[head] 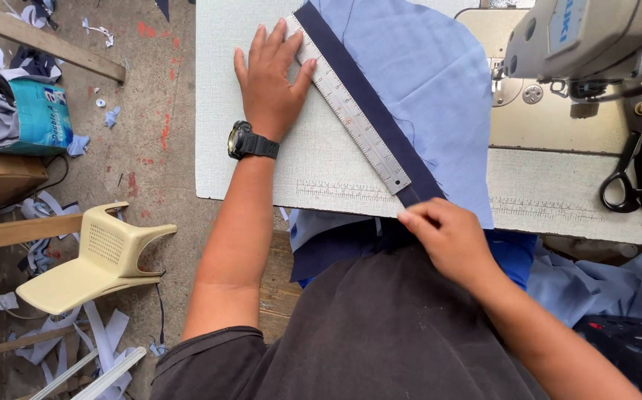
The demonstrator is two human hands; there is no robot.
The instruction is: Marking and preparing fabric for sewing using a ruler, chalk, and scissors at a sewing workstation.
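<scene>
On the pale sewing table (247, 170): navy fabric strip (369, 100), thin, limp, best gripped at its ends, under metal ruler (354, 115) pressed by flat, open left hand (269, 81); right hand (450, 241) pinches its near end.

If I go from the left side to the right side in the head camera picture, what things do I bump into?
Teal package → cream plastic chair → left hand flat on the table → metal ruler → navy strip → light blue cloth → sewing machine → black scissors.
</scene>
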